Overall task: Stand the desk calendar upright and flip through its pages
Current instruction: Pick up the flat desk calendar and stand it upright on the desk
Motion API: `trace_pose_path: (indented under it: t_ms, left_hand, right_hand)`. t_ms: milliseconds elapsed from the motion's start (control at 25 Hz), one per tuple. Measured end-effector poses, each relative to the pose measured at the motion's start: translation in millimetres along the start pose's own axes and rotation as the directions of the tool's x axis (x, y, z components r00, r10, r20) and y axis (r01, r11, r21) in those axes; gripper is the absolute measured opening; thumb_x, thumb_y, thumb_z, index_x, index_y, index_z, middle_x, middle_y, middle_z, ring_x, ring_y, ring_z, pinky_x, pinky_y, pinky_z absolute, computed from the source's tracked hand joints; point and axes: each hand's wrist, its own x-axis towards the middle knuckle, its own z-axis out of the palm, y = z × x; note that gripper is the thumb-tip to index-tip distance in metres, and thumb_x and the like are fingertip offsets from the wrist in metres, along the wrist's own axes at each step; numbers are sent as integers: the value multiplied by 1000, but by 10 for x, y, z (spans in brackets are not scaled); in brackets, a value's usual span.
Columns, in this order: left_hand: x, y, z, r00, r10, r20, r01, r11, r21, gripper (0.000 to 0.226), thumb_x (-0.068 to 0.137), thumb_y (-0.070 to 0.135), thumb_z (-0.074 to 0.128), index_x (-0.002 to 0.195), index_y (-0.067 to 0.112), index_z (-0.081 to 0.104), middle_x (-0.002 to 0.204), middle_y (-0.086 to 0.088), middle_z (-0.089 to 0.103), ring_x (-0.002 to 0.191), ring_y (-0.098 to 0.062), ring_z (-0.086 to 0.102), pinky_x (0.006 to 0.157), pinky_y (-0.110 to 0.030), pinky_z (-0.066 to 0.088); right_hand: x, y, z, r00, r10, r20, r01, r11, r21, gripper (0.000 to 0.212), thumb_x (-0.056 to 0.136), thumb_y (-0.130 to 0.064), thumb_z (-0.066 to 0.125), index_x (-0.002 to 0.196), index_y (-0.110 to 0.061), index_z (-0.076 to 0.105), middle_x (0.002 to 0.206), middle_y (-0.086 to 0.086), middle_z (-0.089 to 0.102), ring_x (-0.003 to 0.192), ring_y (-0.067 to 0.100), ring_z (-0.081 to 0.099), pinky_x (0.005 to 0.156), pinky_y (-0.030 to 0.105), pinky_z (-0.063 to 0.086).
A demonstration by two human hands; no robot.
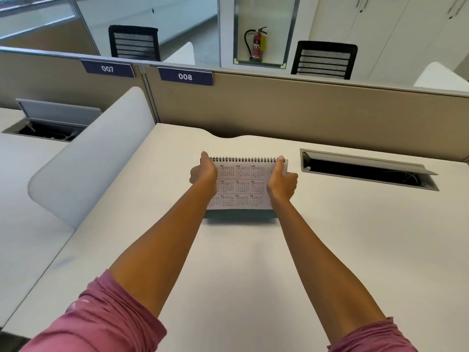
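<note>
A spiral-bound desk calendar [242, 184] stands tilted on the white desk [243, 262], its wire binding at the top and a page with a grid of small month tables facing me. My left hand [204, 172] grips its left edge, thumb up near the binding. On the right edge my right hand [283, 180] holds it the same way, thumb raised along the page. A dark base shows under the bottom edge of the calendar.
An open cable tray [368, 171] with a raised flap is sunk into the desk to the right. A white rounded divider [94, 158] stands to the left. A beige partition [291, 107] labelled 008 closes the back. Two black chairs stand beyond it.
</note>
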Motion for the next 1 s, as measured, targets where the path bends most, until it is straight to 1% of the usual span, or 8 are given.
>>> trace_pose_path:
  t_ms: [80,160,280,400,520,600,880,1000]
  left_hand:
    - [68,98,-93,1000,12,14,-12,1000,15,46,95,53,31,105,15,54,101,-7,69,89,-24,62,65,-33,47]
    - [142,165,-187,999,11,33,-11,1000,10,37,93,48,32,94,16,51,95,-7,70,86,-23,61,66,-34,46]
    - [239,203,-289,1000,9,30,-9,1000,-2,32,91,45,32,86,17,48,86,-6,67,82,-22,59,57,-32,41]
    - [400,268,-389,1000,19,14,-19,1000,-10,28,92,41,32,84,18,47,85,-4,65,81,-20,56,58,-31,40]
    - [589,412,-520,999,38,-6,-38,999,-2,27,93,40,32,86,19,48,86,-4,64,82,-19,55,61,-31,41]
    - [710,512,-599,999,42,-16,-42,999,-1,27,92,39,32,88,18,48,87,-4,64,83,-19,56,61,-31,42]
    - [1264,840,-826,999,10,-52,-15,997,-80,24,91,37,34,83,19,48,85,-3,64,80,-18,56,56,-31,39]
    - [1511,956,-901,997,-1,-72,-6,994,-106,27,93,41,35,83,20,48,86,-3,65,83,-18,57,58,-30,40]
  right_hand:
    - [-39,-24,88,1000,-16,13,16,1000,10,65,89,-70,36,102,-8,52,99,9,65,79,24,63,64,33,47]
    - [-73,-26,192,999,-28,22,28,999,26,64,89,-70,37,95,-8,54,93,7,66,68,18,61,57,28,44]
    - [-112,-43,332,998,-42,46,40,998,40,63,89,-68,39,94,-8,58,91,6,67,65,15,59,54,26,43]
    - [-111,-81,493,994,-56,94,51,997,56,60,89,-66,42,101,-8,50,97,7,65,76,17,62,62,30,47]
    - [-81,-143,681,978,-131,163,121,990,72,51,90,-62,47,98,-13,39,102,10,62,83,16,61,64,25,47]
    - [-62,-195,824,965,-172,196,158,984,87,48,91,-61,47,98,-13,40,104,10,62,86,16,62,65,24,46]
    - [89,-474,1541,929,-263,261,240,964,117,47,93,-57,47,91,-10,47,92,8,61,71,9,57,54,16,40]
    - [157,-605,1798,899,-327,293,311,945,101,47,95,-53,46,76,-10,45,76,4,56,63,10,53,51,16,37]
